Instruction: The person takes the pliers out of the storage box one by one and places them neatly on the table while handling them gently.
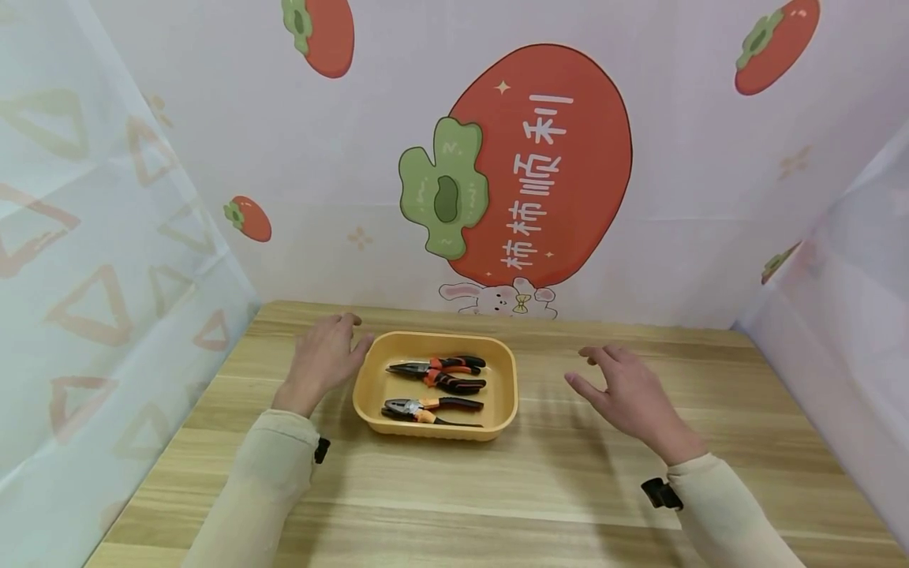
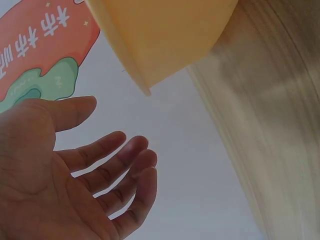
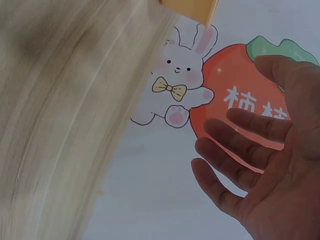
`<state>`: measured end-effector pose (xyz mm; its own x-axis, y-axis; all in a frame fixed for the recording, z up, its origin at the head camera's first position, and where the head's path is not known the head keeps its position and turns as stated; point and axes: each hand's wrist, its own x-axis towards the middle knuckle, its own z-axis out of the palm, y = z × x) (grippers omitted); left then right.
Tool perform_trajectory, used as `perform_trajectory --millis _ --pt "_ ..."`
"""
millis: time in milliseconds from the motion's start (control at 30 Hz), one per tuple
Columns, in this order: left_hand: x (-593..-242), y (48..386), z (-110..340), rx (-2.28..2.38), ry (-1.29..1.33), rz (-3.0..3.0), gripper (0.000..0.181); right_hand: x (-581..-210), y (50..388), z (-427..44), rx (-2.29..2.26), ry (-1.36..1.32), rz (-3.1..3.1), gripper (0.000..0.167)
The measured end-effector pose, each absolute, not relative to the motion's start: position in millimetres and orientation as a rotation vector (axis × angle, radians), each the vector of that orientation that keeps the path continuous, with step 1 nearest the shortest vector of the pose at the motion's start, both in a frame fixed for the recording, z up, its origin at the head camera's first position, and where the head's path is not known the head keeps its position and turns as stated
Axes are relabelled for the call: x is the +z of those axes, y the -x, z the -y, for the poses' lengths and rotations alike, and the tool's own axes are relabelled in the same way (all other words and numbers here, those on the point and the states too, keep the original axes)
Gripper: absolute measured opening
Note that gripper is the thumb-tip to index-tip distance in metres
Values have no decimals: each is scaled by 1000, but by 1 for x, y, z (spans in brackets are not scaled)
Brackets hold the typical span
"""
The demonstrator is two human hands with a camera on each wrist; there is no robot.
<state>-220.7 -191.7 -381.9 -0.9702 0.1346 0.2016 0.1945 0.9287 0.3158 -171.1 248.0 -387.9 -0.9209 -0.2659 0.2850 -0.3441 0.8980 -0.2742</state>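
Pliers [image 1: 430,371] in tray [image 1: 435,429], tray on table [image 1: 454,497], backdrop [image 1: 341,158] behind

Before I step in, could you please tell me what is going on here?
A person has both hands by a yellow plastic tray on a wooden tabletop, gripping nothing. The left hand is close to its left side; the right hand hovers farther off to the right. Inside lie needle-nose pliers and, nearer the person, combination pliers, both with jaws pointing left.
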Motion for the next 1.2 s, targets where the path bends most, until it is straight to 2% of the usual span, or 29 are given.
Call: perform_trajectory --millis 867,1200 --pt "-408 217 195 -596 76 3127 54 -396 170 -212 575 -577 2832 47" --pt "-413 214 192 -656 84 3179 47 -397 170 -196 592 -609 2840 45"
